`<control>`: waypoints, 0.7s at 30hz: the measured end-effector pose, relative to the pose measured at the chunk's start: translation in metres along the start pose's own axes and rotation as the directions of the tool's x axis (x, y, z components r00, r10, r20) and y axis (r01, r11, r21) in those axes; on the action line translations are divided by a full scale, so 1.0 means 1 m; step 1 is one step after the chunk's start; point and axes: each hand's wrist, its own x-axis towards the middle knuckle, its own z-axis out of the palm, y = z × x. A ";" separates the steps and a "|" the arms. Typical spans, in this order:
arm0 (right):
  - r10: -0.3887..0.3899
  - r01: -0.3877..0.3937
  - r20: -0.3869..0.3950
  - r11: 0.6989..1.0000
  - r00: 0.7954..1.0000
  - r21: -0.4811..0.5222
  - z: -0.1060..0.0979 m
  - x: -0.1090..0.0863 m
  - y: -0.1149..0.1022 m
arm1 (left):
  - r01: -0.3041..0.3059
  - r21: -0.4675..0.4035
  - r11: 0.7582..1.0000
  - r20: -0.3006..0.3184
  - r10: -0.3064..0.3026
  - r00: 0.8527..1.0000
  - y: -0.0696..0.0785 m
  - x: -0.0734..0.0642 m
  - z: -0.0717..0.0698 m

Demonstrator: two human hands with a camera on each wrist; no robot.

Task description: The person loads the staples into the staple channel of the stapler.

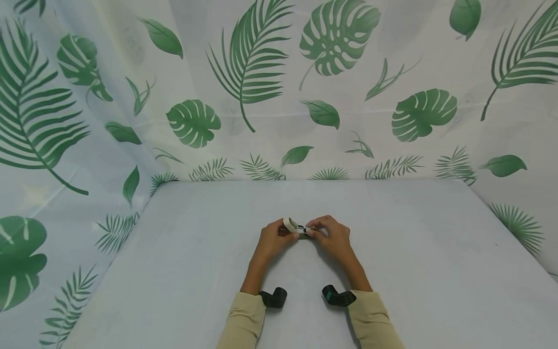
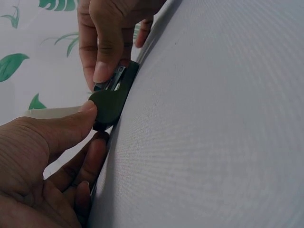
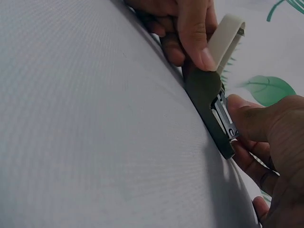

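Note:
A small stapler lies low over the white table, its cream top arm swung up and its dark green base along the cloth. The silver metal magazine shows between them. My left hand pinches the hinge end, thumb on the green side, as the left wrist view also shows on the base. At the other end my right hand pinches the metal magazine, thumb on top and fingers by the base's tip. The fingers partly hide the magazine.
A white cloth-covered table spreads around both hands. Behind and beside it hangs a white curtain printed with green leaves. A black wrist camera sits on the left wrist and another black camera on the right.

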 end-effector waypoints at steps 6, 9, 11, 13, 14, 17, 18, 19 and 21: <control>0.003 -0.003 -0.002 1.000 1.000 -0.006 0.001 -0.001 0.000 | 0.007 0.006 1.000 -0.001 -0.007 1.000 -0.001 0.001 0.002; 0.001 -0.001 -0.003 1.000 1.000 -0.005 0.001 -0.002 -0.002 | 0.006 0.004 1.000 0.000 -0.006 1.000 -0.001 0.001 0.002; 0.003 -0.003 -0.001 1.000 1.000 -0.005 0.000 -0.002 -0.002 | 0.000 0.003 1.000 -0.001 0.000 1.000 -0.001 0.001 0.002; 0.005 -0.005 0.003 1.000 1.000 -0.004 0.000 -0.002 -0.003 | 0.002 0.001 1.000 -0.002 -0.002 1.000 -0.001 0.001 0.002; 0.007 -0.007 0.007 1.000 1.000 -0.003 0.000 -0.003 -0.003 | 0.000 -0.001 1.000 -0.004 0.000 1.000 -0.002 0.001 0.002; -0.007 0.007 0.013 1.000 1.000 0.004 0.000 -0.003 -0.001 | -0.002 0.000 1.000 -0.006 0.002 1.000 -0.002 0.001 0.002; -0.015 0.014 0.014 1.000 1.000 0.008 0.000 -0.003 0.000 | -0.001 0.000 1.000 -0.005 0.001 1.000 -0.002 0.001 0.002; -0.022 0.022 0.015 1.000 1.000 0.013 0.000 -0.003 0.001 | -0.001 0.000 1.000 -0.006 0.001 1.000 -0.002 0.001 0.002; -0.043 0.043 0.013 0.999 0.999 0.022 0.000 -0.003 0.002 | 0.000 0.003 1.000 -0.006 0.000 1.000 -0.002 0.000 0.002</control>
